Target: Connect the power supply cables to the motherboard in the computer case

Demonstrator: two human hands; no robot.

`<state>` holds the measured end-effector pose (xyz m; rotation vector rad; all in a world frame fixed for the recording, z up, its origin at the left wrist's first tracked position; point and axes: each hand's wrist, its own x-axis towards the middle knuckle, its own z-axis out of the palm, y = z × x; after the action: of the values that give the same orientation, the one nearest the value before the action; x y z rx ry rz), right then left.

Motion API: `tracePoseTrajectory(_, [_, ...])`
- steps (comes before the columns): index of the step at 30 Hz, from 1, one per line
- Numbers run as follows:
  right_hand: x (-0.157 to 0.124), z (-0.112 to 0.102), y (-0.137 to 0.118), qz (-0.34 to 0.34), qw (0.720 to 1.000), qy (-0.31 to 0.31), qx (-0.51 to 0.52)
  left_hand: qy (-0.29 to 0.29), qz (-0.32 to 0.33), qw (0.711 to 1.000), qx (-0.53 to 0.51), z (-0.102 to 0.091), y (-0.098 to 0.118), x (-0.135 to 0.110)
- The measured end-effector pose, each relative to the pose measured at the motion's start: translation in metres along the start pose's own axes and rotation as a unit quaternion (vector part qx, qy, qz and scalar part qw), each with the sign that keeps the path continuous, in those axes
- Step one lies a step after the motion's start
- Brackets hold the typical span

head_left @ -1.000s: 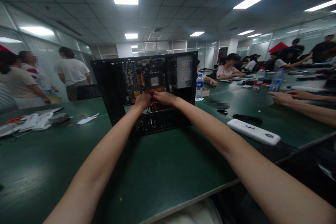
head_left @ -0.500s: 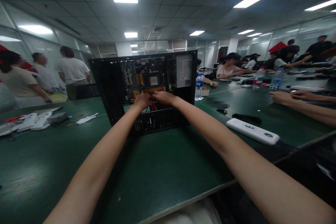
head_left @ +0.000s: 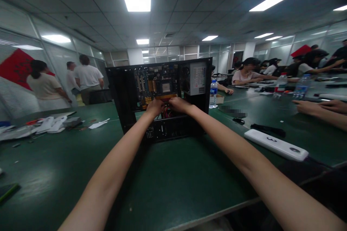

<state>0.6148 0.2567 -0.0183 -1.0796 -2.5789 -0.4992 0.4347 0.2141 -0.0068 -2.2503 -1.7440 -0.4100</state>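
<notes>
Open-sided black computer case (head_left: pixel 173 130) upright on green tabletop (head_left: pixel 168 173), directly ahead of the person. Motherboard (head_left: pixel 166 87) within; power supply (head_left: pixel 195 79) at upper right. Left hand (head_left: pixel 155 107) and right hand (head_left: pixel 179 105) close together at the motherboard's lower edge, beside coloured wires (head_left: pixel 166 113). Fingers of both curled; cannot tell whether either grips anything. Right of case: blue-capped bottle (head_left: pixel 213 92), just beside; white power strip (head_left: pixel 275 145), nearer the person. Left: white paper (head_left: pixel 99 124), apart.

green table (head_left: pixel 173 173) | computer case (head_left: pixel 173 129) | power strip (head_left: pixel 275 145) | scraps (head_left: pixel 99 123), probably paper
</notes>
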Motion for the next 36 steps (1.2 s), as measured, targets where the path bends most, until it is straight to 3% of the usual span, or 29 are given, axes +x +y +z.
tracePoseTrajectory(12, [-0.0062,0.0043,0.0091,0.031,0.995,-0.003,0.095,0.001,-0.002,1.000,-0.010,-0.0011,0.0036,-0.0031])
tracePoseTrajectory(36, [-0.0030,0.0030,0.0053,0.055,0.997,-0.001,0.052,-0.004,0.005,1.000,0.006,-0.0038,0.0063,-0.0020])
